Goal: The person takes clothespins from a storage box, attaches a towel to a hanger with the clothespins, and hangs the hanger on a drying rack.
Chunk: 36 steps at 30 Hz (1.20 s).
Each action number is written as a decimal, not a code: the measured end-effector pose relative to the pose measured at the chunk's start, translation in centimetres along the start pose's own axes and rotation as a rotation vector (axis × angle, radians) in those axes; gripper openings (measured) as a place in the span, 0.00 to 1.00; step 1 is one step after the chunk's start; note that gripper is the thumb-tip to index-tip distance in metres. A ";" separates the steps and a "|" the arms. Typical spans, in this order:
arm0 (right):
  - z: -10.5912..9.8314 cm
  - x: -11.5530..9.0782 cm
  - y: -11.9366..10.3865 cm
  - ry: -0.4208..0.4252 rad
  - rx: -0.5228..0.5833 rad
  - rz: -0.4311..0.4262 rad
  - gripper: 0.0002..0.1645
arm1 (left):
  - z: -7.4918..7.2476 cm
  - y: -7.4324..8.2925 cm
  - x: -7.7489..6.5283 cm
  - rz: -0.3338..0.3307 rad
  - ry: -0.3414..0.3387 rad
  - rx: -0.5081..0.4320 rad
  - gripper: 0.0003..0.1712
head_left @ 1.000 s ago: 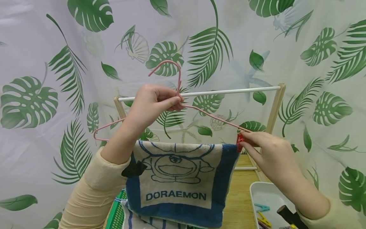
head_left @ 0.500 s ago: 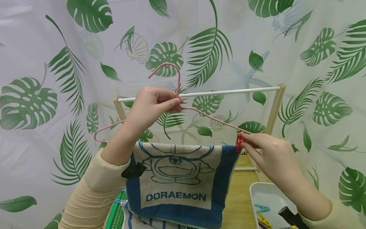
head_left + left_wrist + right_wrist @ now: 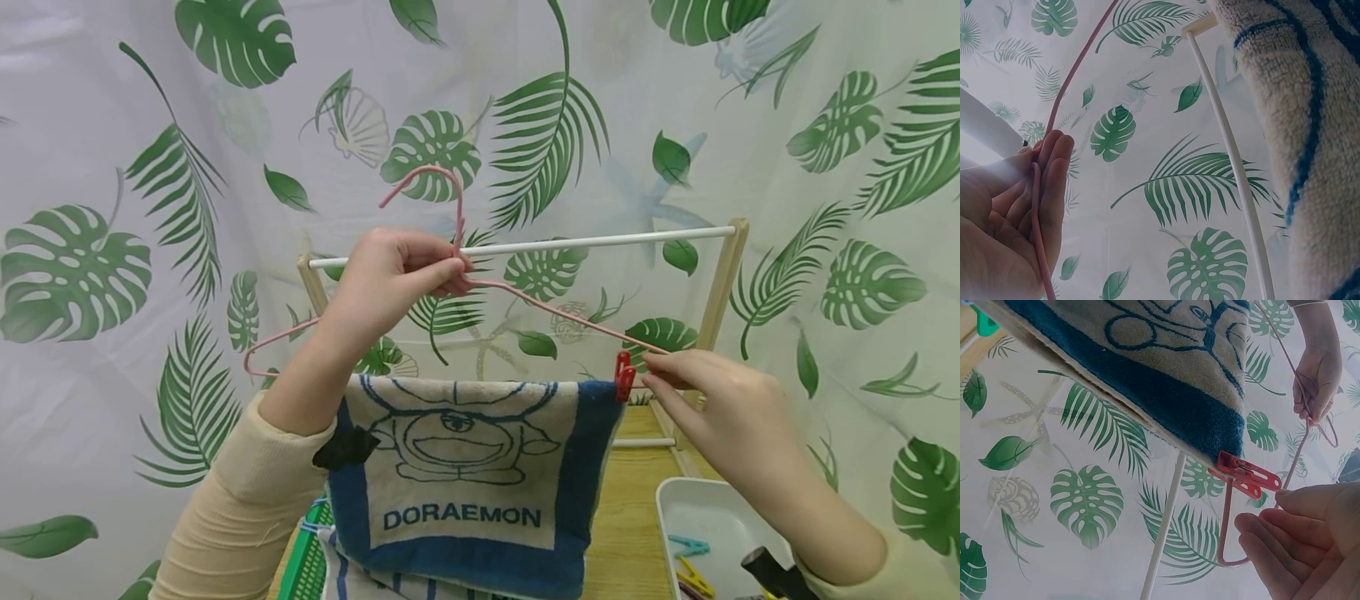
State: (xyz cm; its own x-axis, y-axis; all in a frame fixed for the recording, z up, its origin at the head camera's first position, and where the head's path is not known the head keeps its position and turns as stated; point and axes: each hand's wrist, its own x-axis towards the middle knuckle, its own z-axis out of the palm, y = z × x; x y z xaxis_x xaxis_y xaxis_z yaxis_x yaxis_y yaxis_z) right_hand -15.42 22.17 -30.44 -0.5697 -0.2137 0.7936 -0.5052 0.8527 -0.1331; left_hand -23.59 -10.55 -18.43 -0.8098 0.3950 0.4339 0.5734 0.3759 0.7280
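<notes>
My left hand pinches the pink wire hanger at the neck just below its hook; the left wrist view also shows the wire running through the fingers. Over the hanger's bottom bar hangs a folded blue and white towel with DORAEMON printed on it. A red clothespin clips the towel's right corner to the bar. Beside that clip, around the hanger's right end, is my right hand, its thumb and fingers parted and no longer gripping the clothespin.
Behind the hanger stands a wooden rack with a white rail. A white tray with several clothespins is at lower right on the wooden table. A green basket with striped cloth sits at lower left.
My right hand has let go of the red clothespin and drawn slightly right. The clothespin stays on the towel's corner. The hanger has shifted a little left with my left hand.
</notes>
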 end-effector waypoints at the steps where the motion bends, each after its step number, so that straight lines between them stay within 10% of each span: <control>1: 0.0 0.0 0.1 0.006 -0.001 -0.006 0.18 | 0.0 0.0 0.0 -0.003 0.003 0.000 0.10; 9: -0.3 -0.2 0.6 0.043 0.011 -0.044 0.09 | -0.6 -0.2 -0.5 -0.027 0.029 -0.001 0.10; 15: -0.4 -0.4 1.0 0.060 0.028 -0.046 0.43 | -1.3 -0.2 -0.7 -0.027 0.042 -0.005 0.10; 21: -0.7 -0.5 1.3 0.068 0.037 -0.033 0.21 | -1.9 0.0 -0.9 -0.028 0.050 -0.016 0.11; 26: -1.0 -0.5 1.3 0.070 0.038 -0.020 0.34 | -2.3 0.4 -1.1 -0.042 0.052 -0.002 0.11; 31: -1.4 -0.6 1.2 0.081 0.042 -0.016 0.08 | -3.0 0.5 -1.5 -0.056 0.058 0.004 0.11; 36: -1.8 -0.8 1.4 0.087 0.040 -0.010 0.15 | -3.9 0.7 -2.1 -0.063 0.050 0.009 0.11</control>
State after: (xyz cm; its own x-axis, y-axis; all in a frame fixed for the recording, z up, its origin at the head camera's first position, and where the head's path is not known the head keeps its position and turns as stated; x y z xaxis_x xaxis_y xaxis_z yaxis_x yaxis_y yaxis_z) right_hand -14.51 24.42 -30.17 -0.5069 -0.1786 0.8433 -0.5372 0.8305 -0.1471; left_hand -22.01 -14.34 -16.77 -0.8495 0.3278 0.4135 0.5219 0.4066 0.7499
